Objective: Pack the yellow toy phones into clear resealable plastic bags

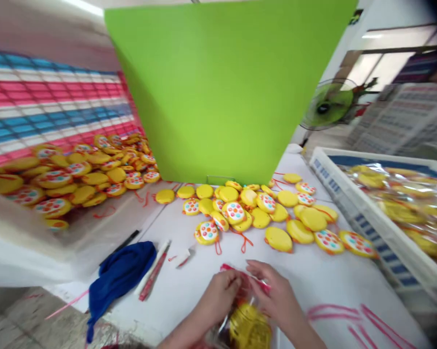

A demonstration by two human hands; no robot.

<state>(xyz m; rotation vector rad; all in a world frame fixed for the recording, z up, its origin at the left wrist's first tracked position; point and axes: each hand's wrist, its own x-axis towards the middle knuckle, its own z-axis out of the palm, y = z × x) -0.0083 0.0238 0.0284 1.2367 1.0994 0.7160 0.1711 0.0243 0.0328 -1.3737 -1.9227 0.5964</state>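
Note:
Low in the view my left hand (218,301) and my right hand (276,293) hold the top of a clear plastic bag (245,315) between them. A yellow round toy (249,327) sits inside the bag, partly hidden by its folds. A pink strip (244,276) runs across the bag's mouth under my fingers. Beyond my hands, several yellow toys with coloured dot buttons and orange cords (235,213) lie scattered on the white table (305,276).
A white crate of bagged yellow toys (378,213) stands at the right. A blue cloth (118,276), a black marker (122,247) and red-and-white sticks (153,271) lie at the left. Behind stand a green board (218,82) and a fan (329,104). A heap of toys (76,177) fills a white liner at the left.

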